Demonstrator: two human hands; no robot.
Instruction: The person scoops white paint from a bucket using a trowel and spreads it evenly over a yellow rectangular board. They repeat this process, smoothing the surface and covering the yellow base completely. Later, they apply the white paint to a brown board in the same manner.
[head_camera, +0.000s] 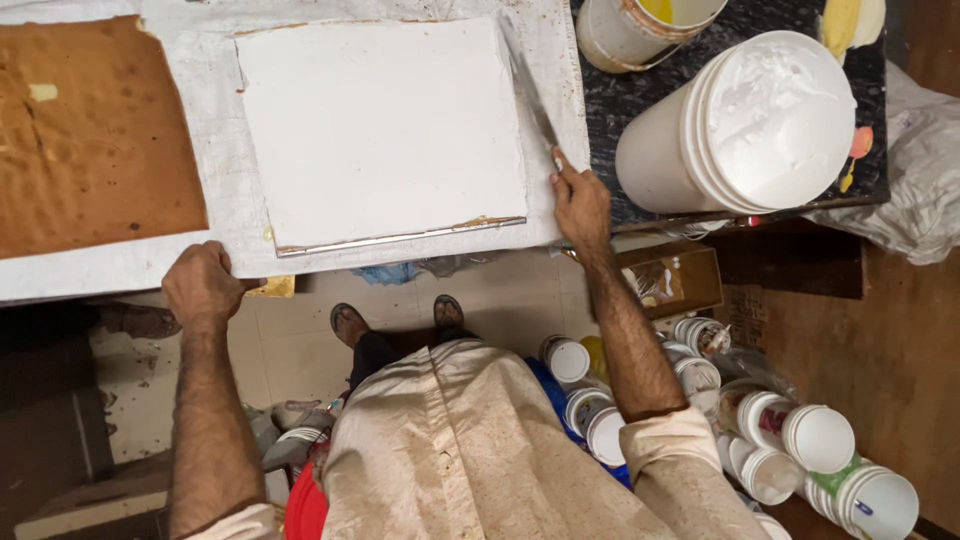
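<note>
A square cake covered in smooth white cream (380, 125) sits on a thin board on the white-papered worktable (225, 170). My right hand (580, 200) grips the handle of a long palette knife (530, 90), whose blade lies along the cake's right edge. My left hand (203, 285) is closed on the table's front edge, near the cake's lower left corner. A bare brown sponge sheet (90, 130) lies to the left of the frosted cake.
A large white bucket of cream (750, 125) stands on a dark counter at the right, with a smaller bucket (640, 30) behind it. Several white-lidded containers (790, 440) and a cardboard box (670, 280) crowd the floor at the lower right. My sandalled feet (395, 320) stand below the table.
</note>
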